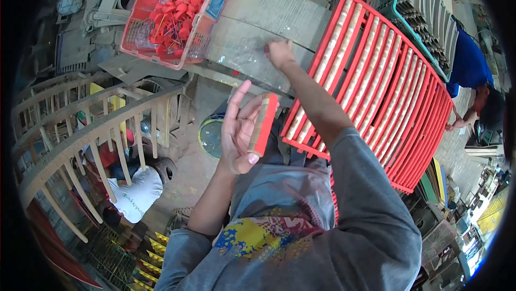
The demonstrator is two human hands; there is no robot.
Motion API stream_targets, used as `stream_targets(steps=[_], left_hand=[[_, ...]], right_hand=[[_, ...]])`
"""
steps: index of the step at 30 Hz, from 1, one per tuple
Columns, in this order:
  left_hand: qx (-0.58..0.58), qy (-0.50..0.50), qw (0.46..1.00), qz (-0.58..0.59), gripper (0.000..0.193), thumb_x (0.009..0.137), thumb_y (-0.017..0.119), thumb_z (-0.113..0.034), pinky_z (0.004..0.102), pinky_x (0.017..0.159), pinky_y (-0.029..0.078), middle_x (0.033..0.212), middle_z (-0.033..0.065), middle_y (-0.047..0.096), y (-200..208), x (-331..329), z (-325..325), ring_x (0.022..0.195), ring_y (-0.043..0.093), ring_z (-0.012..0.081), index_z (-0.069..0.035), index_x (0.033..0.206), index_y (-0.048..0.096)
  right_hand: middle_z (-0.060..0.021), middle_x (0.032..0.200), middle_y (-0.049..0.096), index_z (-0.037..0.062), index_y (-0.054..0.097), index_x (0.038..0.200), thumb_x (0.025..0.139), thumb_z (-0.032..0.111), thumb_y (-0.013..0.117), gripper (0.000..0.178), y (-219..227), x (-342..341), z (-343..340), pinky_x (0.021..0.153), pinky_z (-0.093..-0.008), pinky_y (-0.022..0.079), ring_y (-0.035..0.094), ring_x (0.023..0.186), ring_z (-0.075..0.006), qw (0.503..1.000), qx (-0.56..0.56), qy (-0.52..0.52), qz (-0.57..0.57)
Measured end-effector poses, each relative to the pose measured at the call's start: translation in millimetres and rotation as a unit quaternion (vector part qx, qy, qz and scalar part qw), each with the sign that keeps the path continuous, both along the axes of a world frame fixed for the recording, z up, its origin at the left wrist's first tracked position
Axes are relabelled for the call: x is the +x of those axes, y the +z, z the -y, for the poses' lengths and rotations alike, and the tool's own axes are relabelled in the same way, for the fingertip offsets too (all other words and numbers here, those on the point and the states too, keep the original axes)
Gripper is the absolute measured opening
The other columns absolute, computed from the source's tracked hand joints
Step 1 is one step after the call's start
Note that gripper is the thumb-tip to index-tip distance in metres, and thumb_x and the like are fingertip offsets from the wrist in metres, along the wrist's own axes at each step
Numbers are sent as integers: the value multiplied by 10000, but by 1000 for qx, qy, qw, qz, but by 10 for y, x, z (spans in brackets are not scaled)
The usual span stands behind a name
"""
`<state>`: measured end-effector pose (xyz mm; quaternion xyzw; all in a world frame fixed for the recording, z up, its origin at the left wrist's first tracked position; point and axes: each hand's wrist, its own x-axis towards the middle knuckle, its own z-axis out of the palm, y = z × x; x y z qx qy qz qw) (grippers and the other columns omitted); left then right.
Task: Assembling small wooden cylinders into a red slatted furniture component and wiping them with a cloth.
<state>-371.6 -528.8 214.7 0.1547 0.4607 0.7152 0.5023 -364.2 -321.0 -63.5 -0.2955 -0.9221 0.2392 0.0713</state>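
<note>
So my left hand [240,129] is pinched on a short red-edged stack of tan discs [263,125], upright over my lap, ready to hand. My right hand [279,52] reaches onto the grey worktop [269,16] beside the red slotted tray [376,84], fingers curled, maybe pinching something, can't tell.

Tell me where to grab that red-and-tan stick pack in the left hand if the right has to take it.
Probably take the pack by its free upper end, coming from above right. The left hand pinches the lower part, thumb over its base, and the pack stands near upright, so the top is exposed. The right hand is out on the wooden surface.
</note>
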Motion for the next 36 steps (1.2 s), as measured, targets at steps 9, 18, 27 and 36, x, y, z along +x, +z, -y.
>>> stream_targets(steps=[9,18,27,36], left_hand=[[67,-49,995,50,1316,633,866,-376,422,1161,322,1465,221,418,80,-88,-102,1345,472,293,38,1541,8],[124,-262,957,22,1373,580,897,-389,410,1159,331,1460,248,410,344,270,-445,1344,465,308,49,1534,12],[195,-358,913,-3,1423,522,941,-462,419,1146,320,1432,233,436,651,540,-343,1332,457,304,8,1548,74],[232,-377,896,5,1426,520,946,-455,425,1156,301,1438,222,437,705,728,-207,1347,446,298,8,1550,75]], right_hand=[[-144,915,670,-30,503,1116,1002,70,545,158,3148,1198,803,503,-257,537,654,639,-142,754,-510,-248,-331],[37,1075,728,150,788,926,727,177,726,211,3977,2043,1197,747,-318,432,551,895,-177,961,9,-4,-275],[129,1051,747,296,801,908,726,224,733,208,3959,2626,1038,817,-352,336,567,980,-177,963,203,-135,-115],[163,1014,739,300,791,857,661,175,753,235,4023,2751,1158,876,-412,297,601,1080,-170,952,239,-169,-87]])
